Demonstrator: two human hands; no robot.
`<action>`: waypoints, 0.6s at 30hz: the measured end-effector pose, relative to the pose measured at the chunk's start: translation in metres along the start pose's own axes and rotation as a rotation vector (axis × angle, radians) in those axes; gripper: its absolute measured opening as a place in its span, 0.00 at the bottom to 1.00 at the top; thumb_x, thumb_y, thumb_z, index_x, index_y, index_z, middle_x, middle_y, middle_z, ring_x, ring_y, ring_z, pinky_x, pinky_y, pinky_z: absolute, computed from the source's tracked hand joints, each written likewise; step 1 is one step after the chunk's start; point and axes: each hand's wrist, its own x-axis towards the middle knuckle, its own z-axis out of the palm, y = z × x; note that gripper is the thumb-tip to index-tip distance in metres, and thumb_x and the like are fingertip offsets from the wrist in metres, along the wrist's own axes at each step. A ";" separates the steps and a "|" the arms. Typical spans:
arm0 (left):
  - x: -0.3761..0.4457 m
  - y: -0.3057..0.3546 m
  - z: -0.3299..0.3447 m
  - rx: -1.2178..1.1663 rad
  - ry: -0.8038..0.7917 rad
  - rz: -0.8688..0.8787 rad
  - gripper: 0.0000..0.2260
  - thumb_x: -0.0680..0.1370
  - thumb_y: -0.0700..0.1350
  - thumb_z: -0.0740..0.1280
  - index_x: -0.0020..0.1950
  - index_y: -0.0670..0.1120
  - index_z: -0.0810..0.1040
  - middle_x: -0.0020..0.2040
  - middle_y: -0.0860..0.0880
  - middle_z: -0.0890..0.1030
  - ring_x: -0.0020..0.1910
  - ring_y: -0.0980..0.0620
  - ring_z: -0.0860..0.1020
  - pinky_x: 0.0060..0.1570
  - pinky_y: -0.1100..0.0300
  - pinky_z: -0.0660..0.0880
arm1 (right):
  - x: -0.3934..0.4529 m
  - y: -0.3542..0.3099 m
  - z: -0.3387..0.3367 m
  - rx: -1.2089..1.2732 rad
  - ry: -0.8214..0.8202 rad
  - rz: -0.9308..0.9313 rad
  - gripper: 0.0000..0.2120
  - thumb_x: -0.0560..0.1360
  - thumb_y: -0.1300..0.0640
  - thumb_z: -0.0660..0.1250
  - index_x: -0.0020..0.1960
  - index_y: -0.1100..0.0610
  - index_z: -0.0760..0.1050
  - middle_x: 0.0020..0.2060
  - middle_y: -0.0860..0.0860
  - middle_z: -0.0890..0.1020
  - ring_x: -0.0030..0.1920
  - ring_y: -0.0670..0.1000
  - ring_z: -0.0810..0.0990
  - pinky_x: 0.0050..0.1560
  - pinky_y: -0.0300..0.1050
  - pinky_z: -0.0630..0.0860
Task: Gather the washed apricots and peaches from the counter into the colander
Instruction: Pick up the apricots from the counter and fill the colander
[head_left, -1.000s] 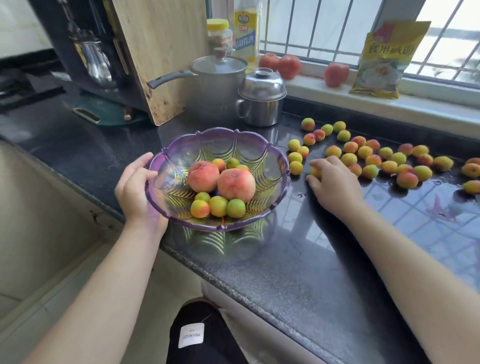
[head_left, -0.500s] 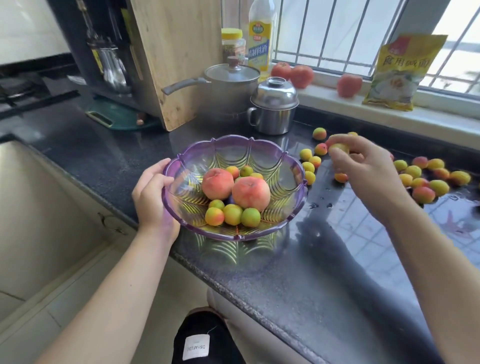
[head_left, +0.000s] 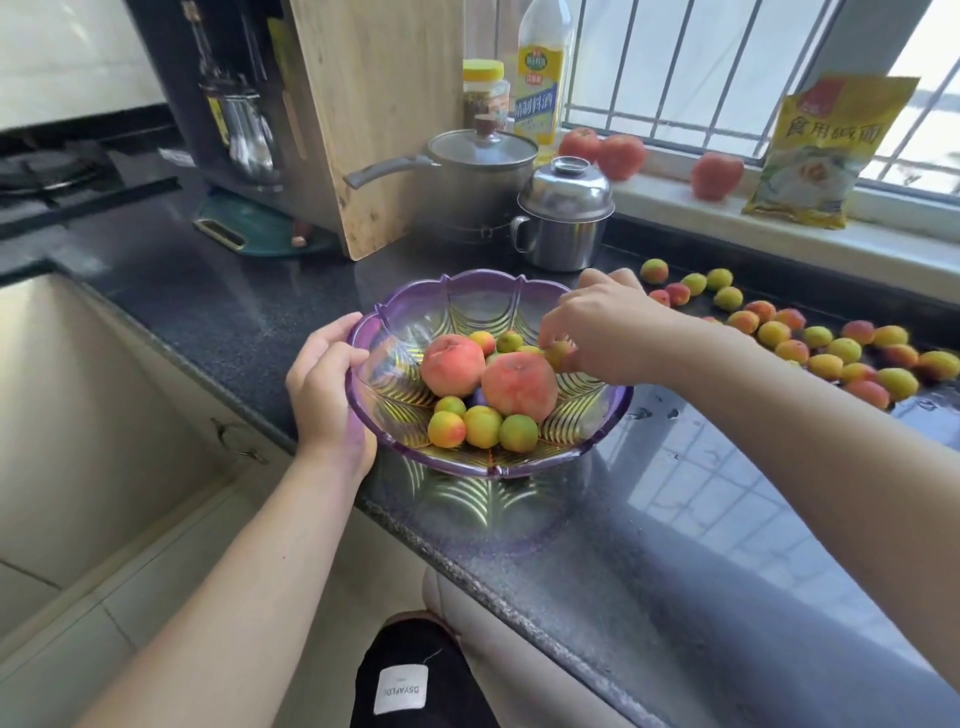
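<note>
The right hand (head_left: 602, 327) hovers over the right inner side of the colander (head_left: 467, 291) at frame centre, fingertips pinching a small apricot (head_left: 558, 353) just above the two peaches (head_left: 485, 371) already inside. The left hand (head_left: 324, 387) grips the colander's left rim. The remaining apricots (head_left: 826, 348) lie scattered on the dark table (head_left: 701, 493) to the right of that hand, well nearer it than the left one. A steel pot (head_left: 563, 221) stands behind, clear of the path.
</note>
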 end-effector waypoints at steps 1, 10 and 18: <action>0.000 0.000 0.000 0.007 -0.002 -0.001 0.18 0.78 0.31 0.60 0.65 0.37 0.82 0.53 0.43 0.86 0.54 0.44 0.86 0.55 0.50 0.84 | 0.002 0.000 0.001 -0.008 0.003 -0.004 0.10 0.78 0.46 0.68 0.59 0.39 0.78 0.51 0.43 0.79 0.54 0.52 0.68 0.55 0.53 0.66; -0.002 0.001 0.001 0.019 -0.006 0.013 0.18 0.78 0.30 0.60 0.65 0.36 0.81 0.52 0.44 0.85 0.53 0.45 0.86 0.53 0.52 0.84 | 0.002 0.002 -0.003 0.077 0.014 0.041 0.11 0.77 0.48 0.69 0.58 0.49 0.77 0.50 0.48 0.81 0.54 0.54 0.74 0.59 0.56 0.70; -0.003 0.000 0.000 0.039 -0.024 0.025 0.19 0.78 0.31 0.60 0.66 0.36 0.80 0.53 0.43 0.85 0.55 0.44 0.86 0.55 0.48 0.85 | -0.052 0.044 0.046 0.780 0.721 0.804 0.10 0.78 0.63 0.63 0.52 0.53 0.82 0.48 0.50 0.84 0.48 0.50 0.80 0.52 0.45 0.76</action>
